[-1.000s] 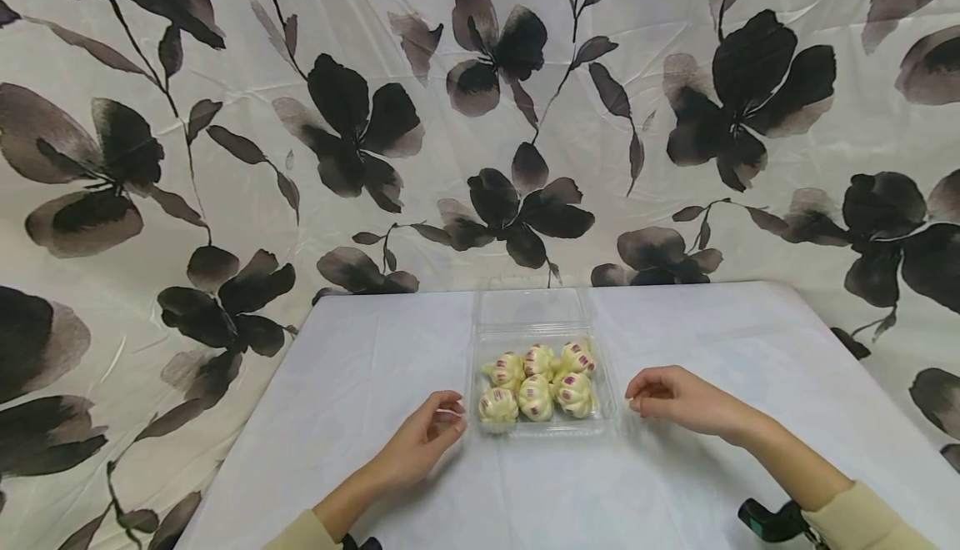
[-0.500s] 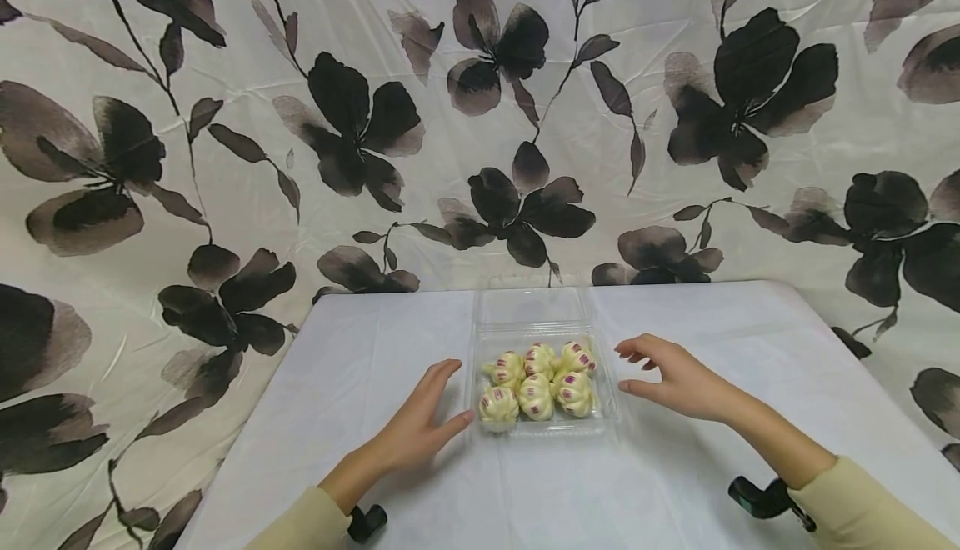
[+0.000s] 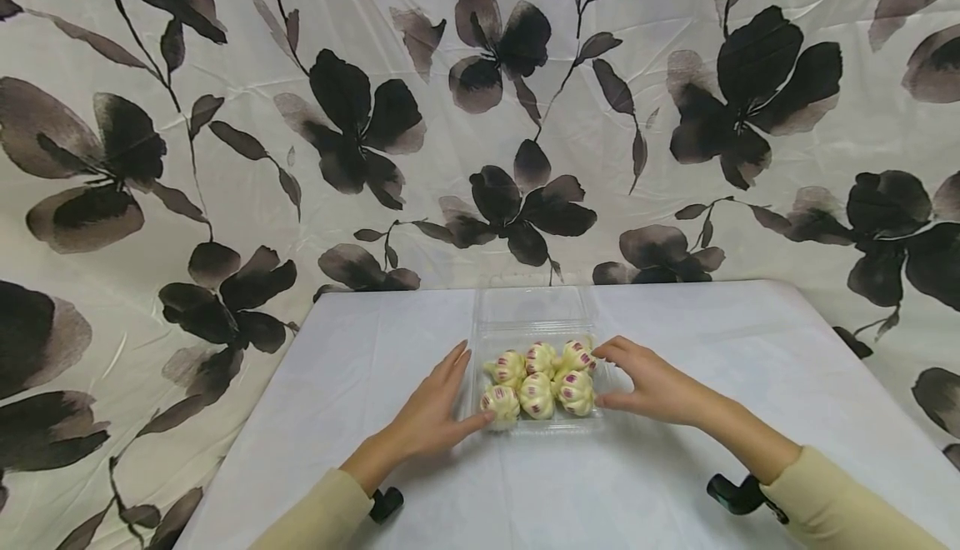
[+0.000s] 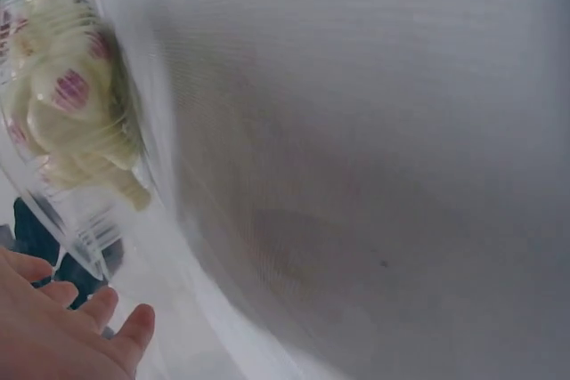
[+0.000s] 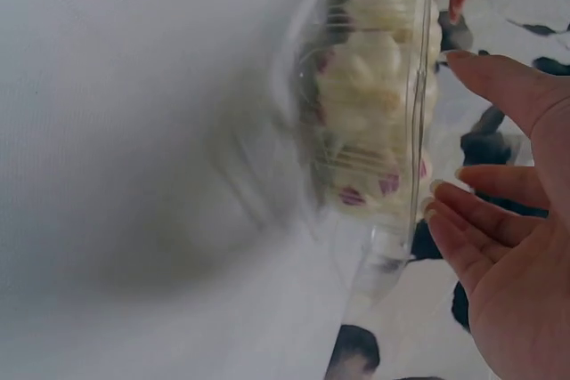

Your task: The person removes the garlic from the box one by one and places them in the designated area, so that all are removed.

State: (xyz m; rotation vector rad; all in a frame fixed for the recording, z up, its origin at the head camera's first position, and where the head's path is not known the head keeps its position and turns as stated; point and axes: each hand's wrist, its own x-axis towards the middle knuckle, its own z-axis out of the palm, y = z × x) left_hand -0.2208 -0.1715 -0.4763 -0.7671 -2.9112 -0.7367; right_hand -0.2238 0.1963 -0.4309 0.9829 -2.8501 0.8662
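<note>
Several garlic bulbs [image 3: 537, 396], pale yellow with purple marks, sit in two rows in a clear plastic clamshell box [image 3: 551, 428]. Its lid [image 3: 531, 307] is folded back away from me. My left hand [image 3: 431, 412] is at the box's left side, fingers extended and spread, the thumb tip over the near left corner beside a bulb. From the right, my right hand [image 3: 652, 383] reaches over the box's edge, thumb and fingers apart, tips close by the right-hand bulbs. In the right wrist view its fingertips [image 5: 443, 211] are right at the box's rim. Neither hand grips anything.
The box stands on a table with a white cloth [image 3: 330, 367], its far edge just behind the lid. A curtain with dark flowers [image 3: 495, 200] hangs behind. Black wrist devices [image 3: 738, 496] hang under both sleeves.
Both hands have moved inward to the box and their fingers have spread from a looser curl. The right hand now overlaps the box's right edge. Box and garlic bulbs stay in place.
</note>
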